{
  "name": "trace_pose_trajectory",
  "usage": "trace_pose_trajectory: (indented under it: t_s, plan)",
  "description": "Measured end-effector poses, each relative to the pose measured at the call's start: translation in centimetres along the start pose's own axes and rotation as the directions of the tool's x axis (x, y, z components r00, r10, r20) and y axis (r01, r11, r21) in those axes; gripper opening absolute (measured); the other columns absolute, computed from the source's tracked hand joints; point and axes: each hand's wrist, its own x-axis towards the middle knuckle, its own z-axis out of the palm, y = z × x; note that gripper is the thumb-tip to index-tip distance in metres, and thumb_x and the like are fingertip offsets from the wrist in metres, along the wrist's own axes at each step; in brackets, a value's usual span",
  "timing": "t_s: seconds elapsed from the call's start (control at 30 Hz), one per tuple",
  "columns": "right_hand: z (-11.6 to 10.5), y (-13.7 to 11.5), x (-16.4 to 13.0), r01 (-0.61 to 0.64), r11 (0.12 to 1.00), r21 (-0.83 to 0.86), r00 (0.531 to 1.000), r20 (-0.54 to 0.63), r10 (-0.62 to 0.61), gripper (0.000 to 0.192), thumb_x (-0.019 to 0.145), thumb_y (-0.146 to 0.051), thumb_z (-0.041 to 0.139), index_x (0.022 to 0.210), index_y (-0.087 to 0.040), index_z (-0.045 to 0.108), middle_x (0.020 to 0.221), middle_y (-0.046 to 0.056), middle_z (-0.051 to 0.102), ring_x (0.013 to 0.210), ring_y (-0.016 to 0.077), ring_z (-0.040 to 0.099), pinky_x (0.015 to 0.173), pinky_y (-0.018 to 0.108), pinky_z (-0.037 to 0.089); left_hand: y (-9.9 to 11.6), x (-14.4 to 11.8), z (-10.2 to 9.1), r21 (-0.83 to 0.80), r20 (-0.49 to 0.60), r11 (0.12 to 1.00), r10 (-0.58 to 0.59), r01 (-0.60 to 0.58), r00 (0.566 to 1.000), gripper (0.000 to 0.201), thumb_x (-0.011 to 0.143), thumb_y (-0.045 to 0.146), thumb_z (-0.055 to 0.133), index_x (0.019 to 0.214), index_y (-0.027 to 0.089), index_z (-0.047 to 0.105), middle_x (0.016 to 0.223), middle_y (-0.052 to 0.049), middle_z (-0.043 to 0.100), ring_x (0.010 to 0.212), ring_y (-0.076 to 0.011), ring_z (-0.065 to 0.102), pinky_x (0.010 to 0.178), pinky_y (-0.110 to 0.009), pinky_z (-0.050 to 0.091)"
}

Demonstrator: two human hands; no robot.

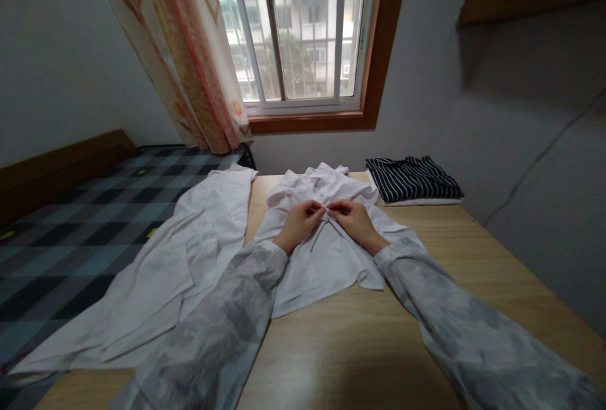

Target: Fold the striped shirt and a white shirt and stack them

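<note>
A white shirt point(326, 265) lies spread on the wooden table, its collar end toward the window and its hem toward me. My left hand point(303, 220) pinches one edge of its front opening. Close beside it, my right hand point(353, 220) pinches the opposite edge, the fingertips of both hands nearly meeting at the middle of the shirt. Below the fingers the two front edges part in a narrow upside-down V. Any button between the fingertips is too small to make out.
Another white garment point(189, 258) lies on the left, across the table's edge and a checked bed point(108, 208). Folded clothes with a black-and-white striped piece on top point(411, 177) sit at the table's far right. Beyond are a curtain point(184, 50) and a window point(303, 31).
</note>
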Motion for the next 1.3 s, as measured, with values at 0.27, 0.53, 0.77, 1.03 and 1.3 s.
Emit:
trace_pose_trajectory:
  t_s: [0.27,0.53,0.77,1.03,1.3]
  plan:
    - [0.1,-0.2,-0.1,-0.009,1.000,0.013,0.999,-0.035,0.009,0.021,0.086,-0.038,0.083,0.099,-0.022,0.087,0.100,0.008,0.087,0.092,0.0267,0.081,0.091,0.040,0.063,0.4,-0.2,0.0,0.094,-0.055,0.987,0.133,-0.127,0.990,0.015,0.099,0.034,0.069,0.096,0.021,0.077,0.094,-0.006,0.079,0.086,-0.0203,0.074,0.078,-0.032,0.057]
    - [0.0,-1.1,-0.4,0.160,0.974,-0.159,0.986,-0.015,-0.164,0.013,0.095,-0.033,0.079,0.100,-0.023,0.086,0.101,0.007,0.086,0.093,0.0262,0.080,0.089,0.039,0.061,0.8,-0.2,-0.4,-0.028,0.005,0.997,0.069,-0.069,0.998,0.029,0.098,0.046,0.072,0.095,0.018,0.079,0.091,-0.007,0.081,0.082,-0.0206,0.072,0.078,-0.032,0.055]
    - [-0.3,-2.0,-0.6,0.335,0.867,-0.369,0.941,0.085,-0.328,0.011,0.099,-0.021,0.076,0.107,-0.021,0.083,0.102,0.009,0.083,0.099,0.0268,0.074,0.093,0.039,0.057,0.5,0.4,-1.0,-0.177,0.090,0.984,0.010,0.006,0.996,0.040,0.094,0.055,0.073,0.093,0.016,0.078,0.089,-0.007,0.078,0.082,-0.0195,0.067,0.078,-0.032,0.053]
    - [-0.5,-1.6,-0.4,0.282,0.849,-0.447,0.958,0.078,-0.277,0.007,0.098,-0.020,0.079,0.095,-0.023,0.084,0.094,0.006,0.082,0.090,0.0241,0.072,0.085,0.035,0.054,1.0,0.1,-1.1,-0.133,0.087,0.990,-0.031,0.042,0.996,0.037,0.093,0.052,0.072,0.091,0.017,0.080,0.089,-0.007,0.079,0.081,-0.0205,0.067,0.078,-0.033,0.052]
    - [-0.4,-2.1,-0.5,0.288,0.804,-0.521,0.955,0.093,-0.282,0.004,0.097,-0.022,0.081,0.093,-0.022,0.083,0.091,0.005,0.082,0.088,0.0239,0.072,0.084,0.034,0.049,1.0,0.1,-1.0,-0.089,0.084,0.996,0.001,0.006,0.996,0.032,0.096,0.048,0.067,0.090,0.018,0.075,0.085,-0.004,0.075,0.080,-0.0186,0.065,0.074,-0.030,0.049]
